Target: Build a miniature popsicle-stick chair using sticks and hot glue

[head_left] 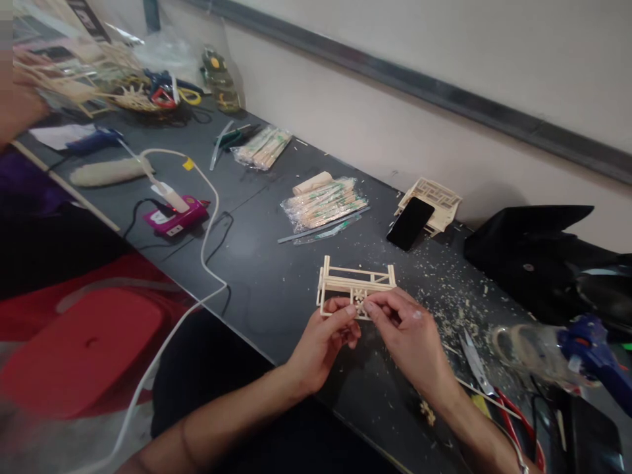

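A small frame of pale wooden sticks (355, 280) is held just above the dark table (257, 263). My left hand (326, 339) grips its lower left corner between thumb and fingers. My right hand (409, 332) pinches the frame's lower middle, where short stick pieces cross. Both thumbs meet at the bottom rail. The frame's upper rails stand free above my fingers.
Packs of sticks (323, 201) lie beyond the frame. A black phone (409, 222) leans on another stick model (434, 197). Scissors (481, 375) and a blue glue gun (587, 359) lie right amid wood chips. A pink power strip (178, 217) and white cable sit left; a black bag (538, 257) far right.
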The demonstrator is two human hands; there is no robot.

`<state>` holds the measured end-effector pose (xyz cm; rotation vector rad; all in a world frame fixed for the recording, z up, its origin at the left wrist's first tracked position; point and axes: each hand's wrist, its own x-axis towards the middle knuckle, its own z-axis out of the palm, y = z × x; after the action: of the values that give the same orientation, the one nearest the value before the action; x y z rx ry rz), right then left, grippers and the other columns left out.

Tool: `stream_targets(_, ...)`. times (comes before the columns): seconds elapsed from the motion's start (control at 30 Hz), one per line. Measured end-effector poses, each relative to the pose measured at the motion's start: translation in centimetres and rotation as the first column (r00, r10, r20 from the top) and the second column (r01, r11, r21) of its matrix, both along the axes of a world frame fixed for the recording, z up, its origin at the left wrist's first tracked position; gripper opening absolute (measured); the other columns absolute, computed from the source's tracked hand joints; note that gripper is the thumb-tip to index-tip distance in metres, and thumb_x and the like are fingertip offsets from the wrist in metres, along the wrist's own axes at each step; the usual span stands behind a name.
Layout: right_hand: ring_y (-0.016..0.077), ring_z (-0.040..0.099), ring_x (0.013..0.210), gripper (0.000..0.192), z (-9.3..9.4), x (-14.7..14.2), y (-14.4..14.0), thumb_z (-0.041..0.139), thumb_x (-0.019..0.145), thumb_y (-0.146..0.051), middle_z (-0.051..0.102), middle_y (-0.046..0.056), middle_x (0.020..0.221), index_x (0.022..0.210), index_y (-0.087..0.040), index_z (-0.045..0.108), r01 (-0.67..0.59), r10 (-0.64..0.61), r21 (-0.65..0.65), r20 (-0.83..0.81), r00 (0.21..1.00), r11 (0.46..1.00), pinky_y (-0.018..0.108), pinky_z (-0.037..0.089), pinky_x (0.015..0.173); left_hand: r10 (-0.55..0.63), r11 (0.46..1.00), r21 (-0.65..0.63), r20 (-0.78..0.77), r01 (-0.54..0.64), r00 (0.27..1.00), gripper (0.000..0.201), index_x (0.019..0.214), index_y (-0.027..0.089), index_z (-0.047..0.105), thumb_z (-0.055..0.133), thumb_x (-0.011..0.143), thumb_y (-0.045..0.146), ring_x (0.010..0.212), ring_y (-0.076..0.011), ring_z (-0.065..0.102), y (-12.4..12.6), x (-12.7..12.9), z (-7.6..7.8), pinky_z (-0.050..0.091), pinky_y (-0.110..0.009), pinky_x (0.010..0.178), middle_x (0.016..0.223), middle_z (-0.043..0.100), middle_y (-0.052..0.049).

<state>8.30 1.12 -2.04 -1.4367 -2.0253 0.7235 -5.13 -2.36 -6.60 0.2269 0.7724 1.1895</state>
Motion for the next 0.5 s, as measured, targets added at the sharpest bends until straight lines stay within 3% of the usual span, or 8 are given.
stream_targets(0.5,0.0148,0.063,0.068,0.017,0.22,-0.05,0.1,0.055,0.089,-0.028,0.067,0.001,0.077,0.08,-0.022,0.069,-0.007,0.007,-0.057,0.0,1.0,0.998,0.026,0.046,0.061,0.101,0.995,-0.01,0.03,-0.101,0.994,0.034,0.072,0.014,0.063,0.089,0.061,0.033,0.057,-0.0081,0.051,0.4,0.72,-0.09,0.041,-0.021,0.053,0.066,0.057,0.002)
